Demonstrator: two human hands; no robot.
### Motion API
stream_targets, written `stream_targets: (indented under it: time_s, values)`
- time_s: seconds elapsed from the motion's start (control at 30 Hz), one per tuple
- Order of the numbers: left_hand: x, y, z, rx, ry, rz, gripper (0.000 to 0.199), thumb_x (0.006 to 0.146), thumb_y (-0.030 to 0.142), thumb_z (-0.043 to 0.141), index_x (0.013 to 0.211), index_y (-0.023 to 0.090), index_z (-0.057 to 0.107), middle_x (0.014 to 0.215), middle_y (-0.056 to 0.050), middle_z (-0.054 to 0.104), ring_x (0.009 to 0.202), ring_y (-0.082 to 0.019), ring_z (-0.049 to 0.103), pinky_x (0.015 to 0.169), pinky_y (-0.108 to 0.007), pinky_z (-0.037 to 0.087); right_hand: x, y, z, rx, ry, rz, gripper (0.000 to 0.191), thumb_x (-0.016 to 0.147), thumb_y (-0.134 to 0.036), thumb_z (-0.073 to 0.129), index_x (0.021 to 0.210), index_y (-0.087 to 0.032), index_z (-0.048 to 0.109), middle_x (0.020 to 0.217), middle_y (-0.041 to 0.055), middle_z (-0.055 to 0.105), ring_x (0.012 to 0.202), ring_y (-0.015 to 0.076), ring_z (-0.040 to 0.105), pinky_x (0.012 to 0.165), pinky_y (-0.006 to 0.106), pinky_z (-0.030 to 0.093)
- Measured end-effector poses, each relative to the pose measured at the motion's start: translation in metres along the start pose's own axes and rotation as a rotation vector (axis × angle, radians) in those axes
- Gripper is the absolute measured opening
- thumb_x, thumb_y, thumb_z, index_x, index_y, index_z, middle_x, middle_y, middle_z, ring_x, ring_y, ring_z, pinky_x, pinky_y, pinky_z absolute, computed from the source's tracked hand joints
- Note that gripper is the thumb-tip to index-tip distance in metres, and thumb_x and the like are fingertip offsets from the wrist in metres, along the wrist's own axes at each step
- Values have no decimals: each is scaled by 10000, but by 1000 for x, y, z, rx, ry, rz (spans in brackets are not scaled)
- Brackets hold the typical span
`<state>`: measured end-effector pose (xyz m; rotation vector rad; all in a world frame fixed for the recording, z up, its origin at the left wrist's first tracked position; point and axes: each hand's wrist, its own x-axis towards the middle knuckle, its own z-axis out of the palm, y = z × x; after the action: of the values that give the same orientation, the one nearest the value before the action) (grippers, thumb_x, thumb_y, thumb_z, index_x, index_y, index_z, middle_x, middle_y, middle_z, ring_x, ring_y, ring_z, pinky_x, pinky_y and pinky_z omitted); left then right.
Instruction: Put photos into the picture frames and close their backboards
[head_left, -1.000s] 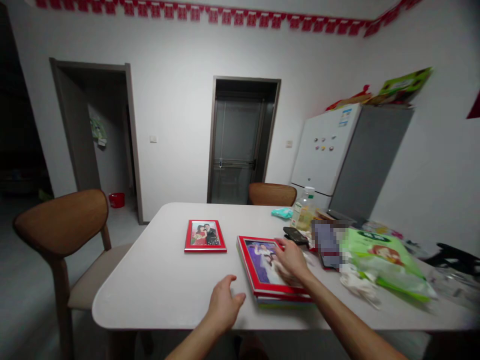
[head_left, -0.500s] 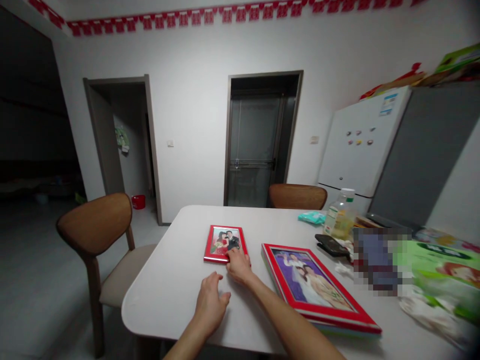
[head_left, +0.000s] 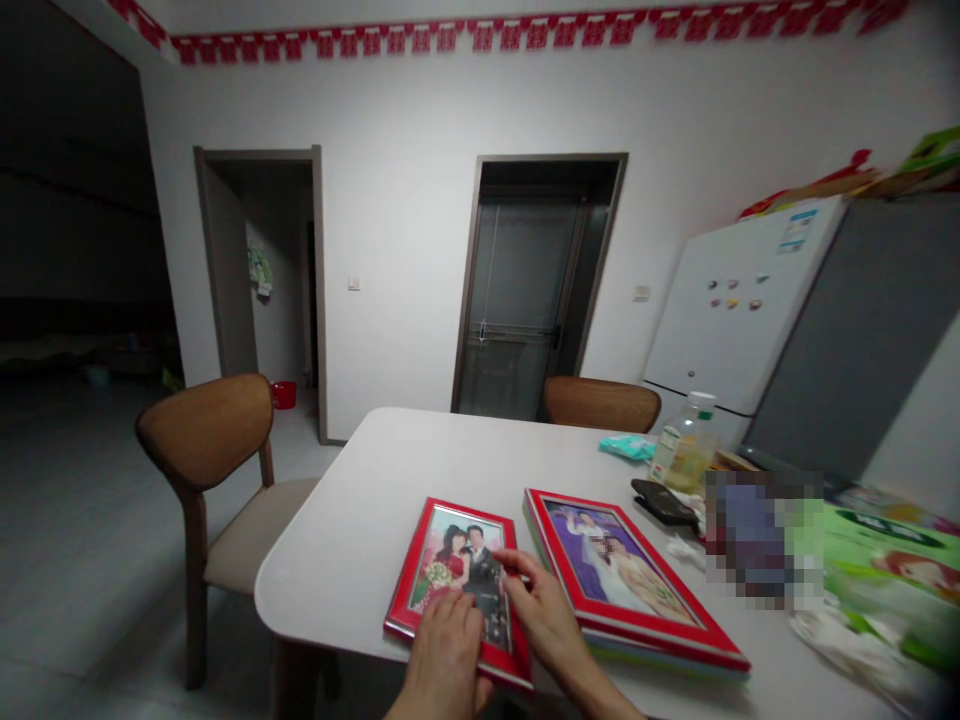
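Observation:
A small red picture frame with a photo of a couple is close to me at the table's near edge, its near side slightly raised. My left hand grips its lower edge, fingers on top and thumb partly hidden beneath. The fingers of my right hand are bent over its right edge, their tips on the photo. To the right lies a larger red picture frame with a wedding photo on a purple ground. It rests on something of similar size with a pale green side.
On the white table at right are a black wallet-like item, a bottle of yellowish liquid, a teal packet, crumpled tissue and a green package. Wooden chairs stand left and behind; a fridge stands back right.
The small frame has come toward me and its near edge is raised. My left hand, earlier off it, has taken its lower edge; my right hand has shifted to its right edge.

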<state>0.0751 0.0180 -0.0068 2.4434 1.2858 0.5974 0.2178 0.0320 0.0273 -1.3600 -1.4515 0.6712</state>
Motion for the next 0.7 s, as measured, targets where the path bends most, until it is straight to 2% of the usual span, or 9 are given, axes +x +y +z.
stream_targets:
  time_s: [0.1, 0.2, 0.27, 0.37, 0.43, 0.53, 0.7]
  values:
    - [1, 2, -11, -51, 56, 6, 546, 566, 141, 556, 1106, 149, 481, 1215, -104, 465, 1158, -276, 347, 980, -410, 253, 9, 4, -10, 61, 101, 73, 351, 687, -298, 437, 977, -147, 568, 1022, 86, 592, 912, 198, 550, 770, 286, 439]
    - [0, 9, -37, -201, 245, -63, 513, 598, 149, 536, 1106, 153, 463, 1186, -106, 487, 1107, -266, 411, 945, -394, 309, 16, 4, -12, 102, 167, 88, 409, 719, -353, 419, 1053, -145, 531, 1096, 92, 558, 992, 192, 513, 840, 301, 407]
    - [0, 13, -56, -396, 395, -90, 458, 678, 165, 475, 1132, 177, 412, 1136, -83, 523, 1047, -222, 473, 894, -355, 369, 19, 1, -5, 91, 120, 55, 421, 727, -374, 423, 1061, -143, 531, 1125, 93, 541, 1044, 189, 478, 893, 316, 366]
    - [0, 12, -75, -684, 551, -155, 488, 751, 192, 414, 1216, 206, 266, 1101, -57, 541, 980, -174, 526, 818, -293, 428, 23, -4, 15, 26, -48, -33, 420, 738, -388, 420, 1070, -156, 533, 1129, 88, 539, 1043, 186, 477, 903, 333, 354]
    - [-2, 2, -76, -793, 602, -216, 564, 731, 199, 441, 1244, 204, 207, 1139, -58, 518, 988, -172, 524, 818, -277, 430, 23, -5, 30, -67, -130, -90, 421, 741, -378, 418, 1076, -147, 530, 1117, 96, 543, 1026, 186, 485, 898, 335, 355]
    - [-8, -21, -65, -838, 594, -275, 565, 693, 204, 465, 1222, 178, 266, 1191, -67, 481, 1047, -188, 484, 863, -281, 404, 20, 0, 45, -253, -182, -152, 411, 718, -322, 451, 1073, -134, 534, 1112, 106, 537, 1034, 193, 469, 914, 333, 329]
    - [-25, -46, -45, -604, 475, -296, 602, 722, 304, 466, 1257, 143, 240, 1255, -91, 417, 1151, -202, 376, 944, -319, 323, 12, 13, 48, -475, -182, -236, 405, 714, -247, 439, 1102, -160, 517, 1134, 103, 515, 1057, 199, 436, 914, 324, 305]
